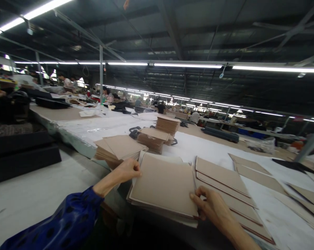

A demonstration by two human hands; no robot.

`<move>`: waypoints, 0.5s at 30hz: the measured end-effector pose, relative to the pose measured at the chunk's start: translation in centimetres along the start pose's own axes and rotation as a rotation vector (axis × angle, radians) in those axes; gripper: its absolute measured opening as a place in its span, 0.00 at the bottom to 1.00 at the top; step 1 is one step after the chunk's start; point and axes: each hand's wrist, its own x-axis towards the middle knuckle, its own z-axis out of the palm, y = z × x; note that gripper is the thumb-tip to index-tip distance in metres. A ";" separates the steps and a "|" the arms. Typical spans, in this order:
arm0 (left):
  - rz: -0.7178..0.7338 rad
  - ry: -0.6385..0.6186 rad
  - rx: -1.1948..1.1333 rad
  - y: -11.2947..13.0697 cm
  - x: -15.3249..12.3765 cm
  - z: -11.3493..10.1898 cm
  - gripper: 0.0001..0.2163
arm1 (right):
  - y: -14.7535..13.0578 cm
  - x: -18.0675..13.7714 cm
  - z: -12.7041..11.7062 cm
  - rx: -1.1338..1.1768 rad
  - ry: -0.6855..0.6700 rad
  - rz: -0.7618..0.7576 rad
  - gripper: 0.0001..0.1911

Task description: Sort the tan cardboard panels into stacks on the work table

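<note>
Right between the two hands lies the top panel [163, 184], face up on a stack [172, 219] at the near edge of the white table [198, 144]. The left hand [127, 171] pinches the panel's left edge toward its far end, thumb and forefinger together. The right hand [211, 203] is at the right edge, closer to the near corner, thumb on the rim and fingers curled by the side. So the two holds sit diagonally across the panel, left one far, right one near. The panel looks close to square; foreshortening makes it hard to say which way its long axis runs.

The right hand is the nearer one to the overlapping pieces [224, 184], fanned out on the right with dark reddish edges. The left hand is just beside the left pile [120, 147], while two taller piles [150, 139] stand farther off.

The right fingertips are partly hidden behind the thumb and the panel's edge, so I cannot tell whether they grasp only the top panel or some of the layers below. The stack's underside sinks into shadow, a pale sheet [172, 159] shows only as a strip past the far edge, and the right forearm is cut off by the frame.
</note>
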 end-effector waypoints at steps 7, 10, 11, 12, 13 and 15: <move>-0.011 0.001 0.192 1.0 0.5 -0.3 0.04 | -0.7 0.0 -0.4 0.026 0.004 0.035 0.08; -0.017 -0.006 0.265 1.5 0.7 -0.3 0.03 | -0.8 0.3 -0.6 -0.050 0.054 0.011 0.07; -0.018 -0.007 0.286 1.6 0.8 -0.3 0.03 | -0.8 0.5 -0.6 -0.068 0.077 -0.015 0.07; -0.018 -0.008 0.305 1.7 0.9 -0.4 0.03 | -0.6 0.6 -0.6 -0.071 0.096 -0.042 0.07; -0.018 -0.008 0.321 1.8 1.0 -0.4 0.03 | -0.5 0.7 -0.6 -0.057 0.109 -0.061 0.07; -0.021 -0.014 0.344 2.1 1.0 -0.5 0.03 | 0.0 0.9 -0.5 -0.003 0.109 -0.060 0.07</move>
